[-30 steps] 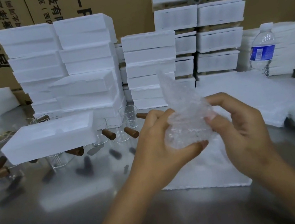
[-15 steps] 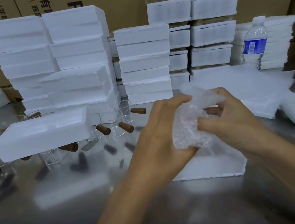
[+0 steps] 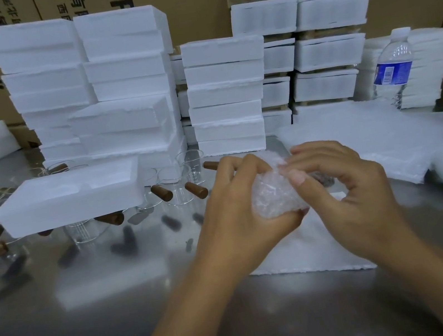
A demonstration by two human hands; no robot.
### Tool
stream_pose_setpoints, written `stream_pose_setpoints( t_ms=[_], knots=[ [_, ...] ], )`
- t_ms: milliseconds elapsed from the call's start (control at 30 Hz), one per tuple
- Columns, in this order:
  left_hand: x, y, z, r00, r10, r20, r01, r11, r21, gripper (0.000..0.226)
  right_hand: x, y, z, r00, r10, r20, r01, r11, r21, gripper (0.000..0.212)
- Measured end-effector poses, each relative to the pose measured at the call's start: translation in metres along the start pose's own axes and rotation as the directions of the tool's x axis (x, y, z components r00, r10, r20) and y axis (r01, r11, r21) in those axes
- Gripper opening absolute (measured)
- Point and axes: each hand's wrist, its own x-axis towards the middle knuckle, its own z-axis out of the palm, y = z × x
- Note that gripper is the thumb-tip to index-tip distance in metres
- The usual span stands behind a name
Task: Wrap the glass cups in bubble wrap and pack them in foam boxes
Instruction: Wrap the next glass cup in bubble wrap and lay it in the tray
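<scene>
Left hand (image 3: 239, 211): you gripped the bubble-wrap bundle (image 3: 272, 200), fingers curled round it.
Right hand (image 3: 347, 190): you pinched its top.
Dark patch (image 3: 324, 180): showed under your fingers, possibly a handle.

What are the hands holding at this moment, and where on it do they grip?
Both hold one bubble-wrapped bundle. The left hand cups its left side and underside; the right hand pinches the wrap at its upper right, thumb on top.
</scene>
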Motion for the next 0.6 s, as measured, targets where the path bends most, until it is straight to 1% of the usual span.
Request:
stream_pose_setpoints(
  t_ms=[67, 100, 167, 200, 300, 333, 400, 467, 533, 600],
  knots=[
    [0.000, 0.000, 0.000, 0.998, -0.053, 0.021, 0.055, 0.997, -0.055, 0.061, -0.001, -0.002, 0.002, 1.000, 0.004, -0.018, -0.004, 1.000, -0.006, 0.011],
    [-0.001, 0.000, 0.000, 0.997, -0.071, 0.034, 0.073, 0.995, -0.068, 0.069, -0.001, -0.002, 0.002, 0.999, 0.028, -0.017, -0.027, 0.999, 0.020, 0.012],
    [-0.001, -0.001, 0.000, 0.996, -0.077, 0.047, 0.080, 0.995, -0.059, 0.085, -0.001, 0.001, 0.002, 0.996, 0.090, 0.015, -0.091, 0.992, 0.090, 0.014],
    [-0.001, -0.002, -0.001, 0.996, -0.069, 0.051, 0.071, 0.996, -0.050, 0.089, -0.001, 0.003, 0.002, 0.994, 0.105, 0.040, -0.109, 0.988, 0.105, 0.016],
    [-0.001, -0.002, -0.003, 0.995, 0.024, 0.100, -0.025, 1.000, 0.011, 0.087, 0.003, 0.007, 0.000, 0.973, 0.210, 0.096, -0.225, 0.956, 0.190, 0.018],
    [0.000, -0.001, -0.003, 0.991, 0.069, 0.119, -0.073, 0.997, 0.028, 0.084, 0.003, 0.008, -0.001, 0.966, 0.243, 0.082, -0.255, 0.944, 0.207, 0.023],
    [0.000, 0.002, -0.003, 0.981, 0.147, 0.130, -0.152, 0.988, 0.036, 0.078, 0.004, 0.009, -0.003, 0.958, 0.286, 0.032, -0.286, 0.939, 0.188, 0.039],
    [0.000, 0.004, -0.003, 0.974, 0.193, 0.122, -0.198, 0.980, 0.034, 0.075, 0.006, 0.009, -0.005, 0.929, 0.370, 0.029, -0.369, 0.914, 0.167, 0.053],
    [-0.001, 0.005, -0.002, 0.966, 0.222, 0.130, -0.227, 0.973, 0.027, 0.073, 0.007, 0.010, -0.007, 0.883, 0.457, 0.105, -0.468, 0.869, 0.161, 0.057],
    [-0.004, 0.006, 0.000, 0.957, 0.237, 0.165, -0.244, 0.969, 0.028, 0.074, 0.008, 0.012, -0.009, 0.820, 0.518, 0.245, -0.558, 0.817, 0.142, 0.054]
  ],
)
